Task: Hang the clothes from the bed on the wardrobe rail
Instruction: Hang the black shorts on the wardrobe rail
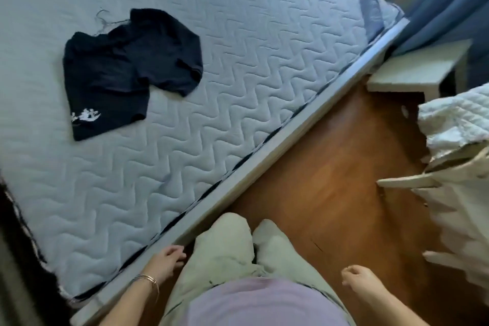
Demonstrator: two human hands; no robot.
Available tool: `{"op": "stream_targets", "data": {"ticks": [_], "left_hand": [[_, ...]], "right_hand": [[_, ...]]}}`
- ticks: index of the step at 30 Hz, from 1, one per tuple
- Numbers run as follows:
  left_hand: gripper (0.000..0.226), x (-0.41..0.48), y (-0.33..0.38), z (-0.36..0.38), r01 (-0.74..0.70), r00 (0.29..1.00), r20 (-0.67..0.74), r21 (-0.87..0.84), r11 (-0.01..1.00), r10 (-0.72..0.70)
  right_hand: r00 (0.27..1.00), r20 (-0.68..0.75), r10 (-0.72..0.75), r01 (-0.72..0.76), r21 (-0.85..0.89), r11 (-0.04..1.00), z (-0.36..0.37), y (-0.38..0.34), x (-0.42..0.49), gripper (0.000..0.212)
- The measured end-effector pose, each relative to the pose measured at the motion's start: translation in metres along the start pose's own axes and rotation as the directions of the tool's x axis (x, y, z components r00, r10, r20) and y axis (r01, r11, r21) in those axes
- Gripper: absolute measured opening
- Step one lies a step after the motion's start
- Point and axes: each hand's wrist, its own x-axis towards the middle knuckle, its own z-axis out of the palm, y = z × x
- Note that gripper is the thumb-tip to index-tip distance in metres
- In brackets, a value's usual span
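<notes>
Only one garment shows on the pale grey quilted mattress [238, 61] of the bed: a pair of dark navy fabric shorts [127, 74] with a small white print on one leg. It lies flat and spread, well apart from the person. It is not yet picked up, so at least this piece is left to hang; how many pieces are already hung cannot be judged here. The left hand [168, 258] hangs just beside the bed edge and the right hand [358, 282] over the brown wooden floor [330, 167] — both relaxed, fingers loosely curled, grasping nothing. The wardrobe rail is not in view at all. A thin wire line [104, 20] at the top of the shorts may be a hanger or a loose thread — too fine to tell. The mattress is cut off at the picture edge, so more clothes could lie there.
</notes>
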Motion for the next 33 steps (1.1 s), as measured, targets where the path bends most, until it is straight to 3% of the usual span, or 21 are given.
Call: {"op": "stream_targets", "data": {"ticks": [4, 8, 14, 19, 23, 26, 30, 31, 33], "left_hand": [[0.013, -0.008, -0.009, 0.006, 0.064, 0.994, -0.08, -0.128, 0.99, -0.074], [0.013, 0.001, -0.013, -0.001, 0.143, 0.984, -0.08, -0.169, 0.975, -0.158], [0.015, 0.029, 0.041, -0.039, 0.247, 0.96, -0.024, -0.391, 0.887, -0.278], [0.004, 0.089, 0.129, -0.087, 0.12, 0.98, -0.088, -0.47, 0.874, -0.181], [0.019, 0.163, 0.214, -0.12, -0.034, 0.983, -0.165, -0.589, 0.808, -0.079], [0.033, 0.237, 0.263, -0.137, -0.104, 0.974, -0.213, -0.713, 0.693, -0.073], [0.003, 0.321, 0.315, -0.158, -0.137, 0.957, -0.239, -0.87, 0.474, -0.163], [0.006, 0.338, 0.318, -0.164, -0.138, 0.948, -0.24, -0.901, 0.412, -0.208], [0.039, 0.371, 0.313, -0.174, -0.16, 0.917, -0.258, -0.936, 0.312, -0.304]], "right_hand": [[0.988, 0.018, -0.152, 0.153, -0.116, 0.981, -0.034, -0.095, 0.031, 0.016], [0.957, 0.075, -0.279, 0.289, -0.216, 0.933, -0.037, -0.197, 0.048, 0.019], [0.9, 0.2, -0.387, 0.433, -0.317, 0.844, -0.027, -0.344, 0.055, 0.022], [0.871, 0.268, -0.412, 0.476, -0.249, 0.843, -0.014, -0.456, 0.066, 0.025], [0.883, 0.264, -0.389, 0.435, -0.145, 0.889, 0.009, -0.54, 0.102, 0.024], [0.891, 0.214, -0.4, 0.412, -0.012, 0.911, 0.036, -0.605, 0.154, 0.029], [0.9, 0.086, -0.426, 0.407, 0.179, 0.896, 0.07, -0.685, 0.217, 0.051], [0.91, 0.054, -0.411, 0.393, 0.201, 0.897, 0.077, -0.699, 0.228, 0.054], [0.933, 0.013, -0.359, 0.347, 0.225, 0.91, 0.086, -0.716, 0.245, 0.052]]}}
